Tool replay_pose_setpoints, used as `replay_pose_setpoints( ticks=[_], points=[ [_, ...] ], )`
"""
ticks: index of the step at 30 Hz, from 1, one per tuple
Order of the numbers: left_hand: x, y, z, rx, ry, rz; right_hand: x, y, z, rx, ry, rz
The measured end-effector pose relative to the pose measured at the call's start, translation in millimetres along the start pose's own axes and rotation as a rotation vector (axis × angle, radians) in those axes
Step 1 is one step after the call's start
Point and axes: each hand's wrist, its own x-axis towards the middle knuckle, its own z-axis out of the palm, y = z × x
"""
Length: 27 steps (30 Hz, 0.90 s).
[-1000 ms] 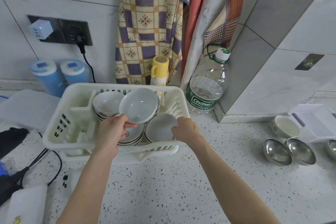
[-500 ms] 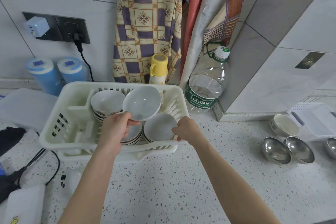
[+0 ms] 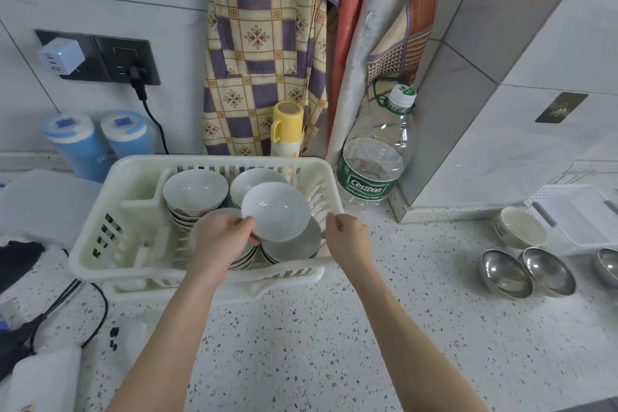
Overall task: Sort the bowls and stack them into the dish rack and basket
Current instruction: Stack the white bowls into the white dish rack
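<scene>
A white plastic dish rack (image 3: 100,234) stands on the counter with stacks of white bowls at its back left (image 3: 195,191), back right (image 3: 250,177) and front right (image 3: 294,247). My left hand (image 3: 220,241) pinches the rim of a white bowl (image 3: 277,211) and holds it tilted above the front right stack. My right hand (image 3: 349,241) is at the rack's right front corner with loosely curled fingers and nothing visibly in it. On the counter to the right are a white ceramic bowl (image 3: 521,227) and three steel bowls (image 3: 505,273), beside a white basket (image 3: 582,214).
A large water bottle (image 3: 371,170), a yellow flask (image 3: 287,127) and two blue canisters (image 3: 80,144) stand behind the rack. Aprons (image 3: 261,43) hang on the wall. Cables and dark items (image 3: 20,338) lie on the left. A tiled pillar (image 3: 468,94) juts out at the right.
My left hand has carried the tilted bowl to the right, from over the rack's middle to above the front right stack. My right hand has drawn away to the right, off that stack.
</scene>
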Motion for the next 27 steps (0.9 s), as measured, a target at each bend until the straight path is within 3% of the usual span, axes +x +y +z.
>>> replay_pose_setpoints(
  ticks=[4,7,13,20,27],
  points=[
    [-1,-3,15,0.166,-0.05,0.005,-9,-5,-8,0.171,-0.036,-0.03],
    [1,-6,23,0.192,-0.049,-0.024,-5,-3,-12,0.083,-0.151,-0.072],
    [4,-11,29,0.247,-0.056,-0.005,3,-4,-8,-0.056,-0.219,-0.016],
    [-2,-8,36,0.483,-0.012,0.11,7,1,-5,0.028,-0.203,0.077],
    [-3,-11,37,0.523,0.036,0.178,9,4,0,-0.073,-0.23,0.056]
  ],
)
